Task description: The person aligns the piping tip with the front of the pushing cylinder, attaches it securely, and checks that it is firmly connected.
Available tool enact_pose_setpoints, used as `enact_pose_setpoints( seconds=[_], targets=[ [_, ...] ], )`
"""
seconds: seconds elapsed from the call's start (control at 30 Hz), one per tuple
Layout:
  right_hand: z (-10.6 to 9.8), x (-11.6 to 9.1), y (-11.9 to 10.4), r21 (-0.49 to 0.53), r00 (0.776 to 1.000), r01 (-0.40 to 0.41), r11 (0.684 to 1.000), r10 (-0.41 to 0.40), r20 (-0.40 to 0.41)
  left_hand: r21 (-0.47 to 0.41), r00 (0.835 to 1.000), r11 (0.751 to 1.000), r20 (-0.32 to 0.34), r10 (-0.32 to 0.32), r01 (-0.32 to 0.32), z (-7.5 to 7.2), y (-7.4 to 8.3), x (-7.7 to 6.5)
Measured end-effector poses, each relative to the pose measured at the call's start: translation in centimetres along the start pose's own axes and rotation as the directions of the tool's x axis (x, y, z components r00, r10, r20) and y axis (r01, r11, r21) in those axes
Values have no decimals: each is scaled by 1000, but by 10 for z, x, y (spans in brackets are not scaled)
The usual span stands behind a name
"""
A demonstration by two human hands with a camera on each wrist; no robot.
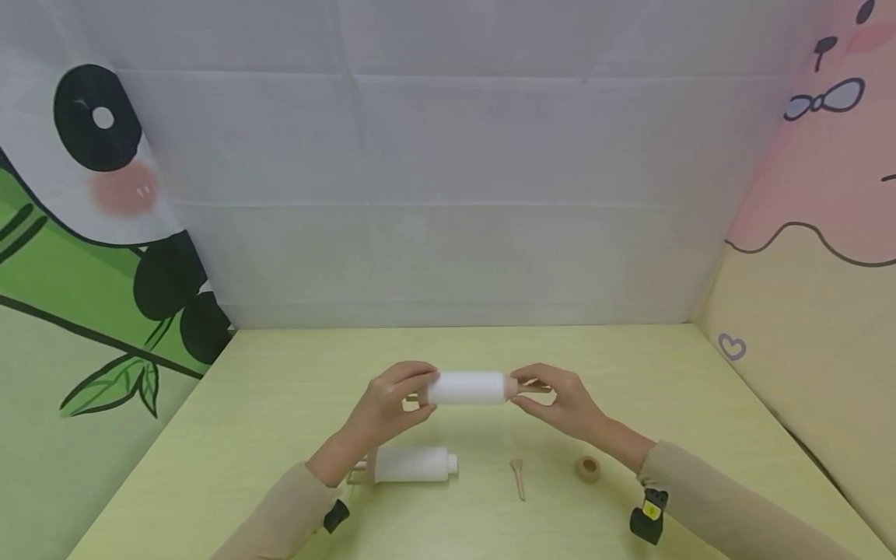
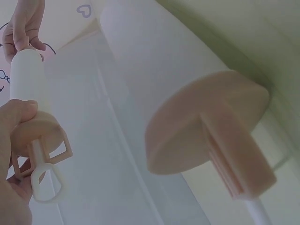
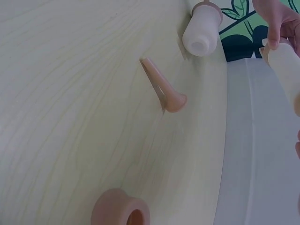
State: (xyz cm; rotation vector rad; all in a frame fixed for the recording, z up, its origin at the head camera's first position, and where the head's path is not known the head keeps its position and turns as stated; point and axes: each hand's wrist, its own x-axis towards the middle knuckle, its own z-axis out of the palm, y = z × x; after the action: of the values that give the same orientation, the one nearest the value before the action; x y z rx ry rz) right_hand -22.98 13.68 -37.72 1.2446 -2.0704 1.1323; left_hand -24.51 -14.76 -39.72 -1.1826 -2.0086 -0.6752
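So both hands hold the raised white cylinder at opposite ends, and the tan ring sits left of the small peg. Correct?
Not left: the head view shows the tan ring right of the small peg. Left hand and right hand do hold the raised white cylinder at opposite ends.

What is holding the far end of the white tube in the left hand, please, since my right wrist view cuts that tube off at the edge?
Observer: The right hand; in the head view its thumb and fingers hold the tan end of the white tube.
Operator: Thank you. What sticks out at the end near the left hand?
Observer: The left wrist view shows a white loop there.
Operator: And may I ask about the tan ring that my picture crops?
Observer: In the head view it shows whole, just to the left of the right sleeve.
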Motion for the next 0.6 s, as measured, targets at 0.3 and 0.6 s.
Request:
enact_pose_setpoints(
  seconds=[0.3, 0.6],
  targets=[
    [14, -16, 35, 40, 999, 47, 998, -46, -18, 12, 1000, 1000, 6, -22, 22, -1, 1, -1],
    [11, -16, 35, 76, 998, 63, 995, -64, 5, -25, 999, 999, 31, -41, 42, -2, 0, 0]
  ],
)
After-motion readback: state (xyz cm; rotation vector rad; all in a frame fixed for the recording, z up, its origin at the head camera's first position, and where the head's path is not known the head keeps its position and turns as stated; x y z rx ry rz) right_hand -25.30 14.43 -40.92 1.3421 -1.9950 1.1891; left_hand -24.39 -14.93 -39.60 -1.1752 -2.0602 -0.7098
